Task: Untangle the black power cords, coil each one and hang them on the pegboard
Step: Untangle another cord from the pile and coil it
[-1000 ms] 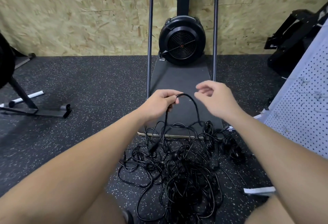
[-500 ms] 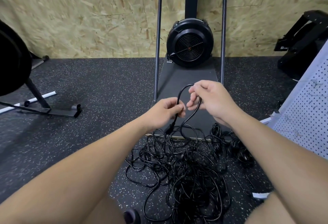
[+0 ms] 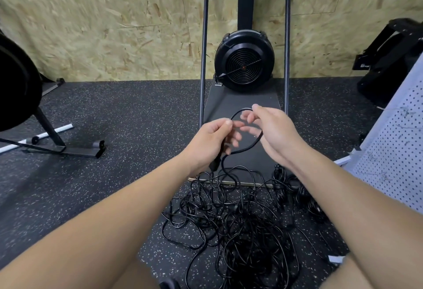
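Observation:
A tangled heap of black power cords (image 3: pixel 242 227) lies on the speckled floor below my arms. My left hand (image 3: pixel 212 142) grips one cord near its plug, which hangs just under the fist. From there the held cord (image 3: pixel 248 148) rises in a small loop up to my right hand (image 3: pixel 272 130), whose fingers pinch the top of the loop. Both hands hover above the heap, close together. The white pegboard (image 3: pixel 398 151) leans at the right edge, with a few thin wire hooks on it.
A black fan machine (image 3: pixel 244 59) on a dark base plate (image 3: pixel 242 110) with two upright metal bars stands ahead against the chipboard wall. Several coiled cords (image 3: pixel 295 188) lie right of the heap. Black exercise equipment (image 3: pixel 52 137) stands left, a black frame (image 3: pixel 389 55) far right.
My right hand closed in from open and took hold of the cord. The loop between my two hands has grown wider as the right hand drew it up and to the right.

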Tool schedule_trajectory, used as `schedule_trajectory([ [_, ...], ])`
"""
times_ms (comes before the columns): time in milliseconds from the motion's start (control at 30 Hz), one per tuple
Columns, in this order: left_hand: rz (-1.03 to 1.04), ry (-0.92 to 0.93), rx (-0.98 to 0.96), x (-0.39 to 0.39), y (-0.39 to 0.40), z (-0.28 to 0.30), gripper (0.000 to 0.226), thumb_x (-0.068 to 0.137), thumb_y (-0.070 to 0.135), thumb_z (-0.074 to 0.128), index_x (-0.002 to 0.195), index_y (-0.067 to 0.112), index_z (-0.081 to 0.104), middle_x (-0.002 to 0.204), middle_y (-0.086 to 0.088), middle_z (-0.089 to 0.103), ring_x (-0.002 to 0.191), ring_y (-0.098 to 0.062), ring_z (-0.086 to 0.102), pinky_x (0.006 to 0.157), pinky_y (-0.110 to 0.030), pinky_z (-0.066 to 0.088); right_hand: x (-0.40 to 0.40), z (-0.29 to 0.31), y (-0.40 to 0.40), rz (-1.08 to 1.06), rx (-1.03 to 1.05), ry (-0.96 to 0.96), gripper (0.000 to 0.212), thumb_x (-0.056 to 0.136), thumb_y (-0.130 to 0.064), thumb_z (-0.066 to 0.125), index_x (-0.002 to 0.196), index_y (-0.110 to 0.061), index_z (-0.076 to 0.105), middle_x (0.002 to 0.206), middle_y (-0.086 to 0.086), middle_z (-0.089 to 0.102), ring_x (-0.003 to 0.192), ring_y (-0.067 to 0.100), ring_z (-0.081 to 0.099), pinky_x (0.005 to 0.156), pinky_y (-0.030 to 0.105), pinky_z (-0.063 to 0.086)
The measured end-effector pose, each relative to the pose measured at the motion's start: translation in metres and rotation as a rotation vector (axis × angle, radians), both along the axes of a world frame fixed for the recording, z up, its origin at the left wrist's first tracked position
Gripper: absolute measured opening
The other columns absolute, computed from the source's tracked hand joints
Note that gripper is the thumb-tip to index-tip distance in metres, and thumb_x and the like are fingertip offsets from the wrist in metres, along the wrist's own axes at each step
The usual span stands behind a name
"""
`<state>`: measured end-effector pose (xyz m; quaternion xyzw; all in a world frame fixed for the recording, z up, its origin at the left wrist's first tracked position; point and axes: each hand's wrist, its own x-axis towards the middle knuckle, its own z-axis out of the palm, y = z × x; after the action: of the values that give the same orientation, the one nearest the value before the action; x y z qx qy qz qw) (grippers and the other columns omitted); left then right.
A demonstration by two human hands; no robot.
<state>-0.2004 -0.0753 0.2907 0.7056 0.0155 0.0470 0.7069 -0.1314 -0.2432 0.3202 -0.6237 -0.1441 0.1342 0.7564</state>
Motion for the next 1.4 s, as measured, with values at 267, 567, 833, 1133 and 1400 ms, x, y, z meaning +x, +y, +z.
schedule_trajectory([
  [267,-0.046,0.019,-0.019,0.001,-0.015,-0.007,0.04,0.12,0.018,0.04,0.132,-0.01,0.066,0.123,-0.027,0.077,0.118,-0.034,0.076,0.105,-0.045,0.062,0.005,-0.003,-0.008,0.034,-0.236,-0.088,0.032,0.107,-0.022,0.047,0.092,-0.007,0.072,0.111,0.009,0.082,0.107,0.02,0.075,0.115,0.055,0.05],
  [567,-0.155,0.042,-0.052,-0.009,-0.042,0.009,0.043,0.12,0.027,0.041,0.124,-0.008,0.065,0.094,-0.018,0.076,0.082,-0.028,0.076,0.085,-0.039,0.066,0.0,0.006,-0.013,0.029,0.014,0.151,0.059,0.121,-0.039,0.033,0.119,0.005,0.072,0.107,0.025,0.08,0.102,0.036,0.075,0.083,0.044,0.063],
  [833,-0.369,0.118,-0.028,-0.013,-0.057,0.012,0.023,0.12,0.033,0.044,0.124,0.013,0.053,0.07,-0.009,0.049,0.053,-0.017,0.035,0.05,-0.024,0.037,0.008,0.014,-0.013,-0.059,0.093,0.2,0.054,0.12,-0.041,0.036,0.109,-0.002,0.071,0.081,0.009,0.069,0.083,0.028,0.074,0.09,0.051,0.064],
  [1133,-0.529,0.329,-0.241,-0.02,-0.039,0.022,0.022,0.116,0.006,0.043,0.134,0.003,0.056,0.117,-0.03,0.074,0.102,-0.036,0.079,0.096,-0.044,0.065,0.005,0.01,-0.019,0.017,0.02,0.131,0.05,0.12,-0.036,0.036,0.114,-0.001,0.071,0.099,0.019,0.075,0.099,0.032,0.078,0.105,0.056,0.057],
  [1400,-0.325,0.204,-0.021,-0.016,-0.051,0.012,0.026,0.119,0.036,0.046,0.123,0.014,0.06,0.077,0.002,0.042,0.061,-0.011,0.027,0.05,-0.019,0.028,0.006,0.009,-0.019,0.082,-0.016,0.134,0.054,0.12,-0.04,0.032,0.122,0.001,0.067,0.107,0.023,0.078,0.109,0.037,0.08,0.072,0.049,0.05],
])
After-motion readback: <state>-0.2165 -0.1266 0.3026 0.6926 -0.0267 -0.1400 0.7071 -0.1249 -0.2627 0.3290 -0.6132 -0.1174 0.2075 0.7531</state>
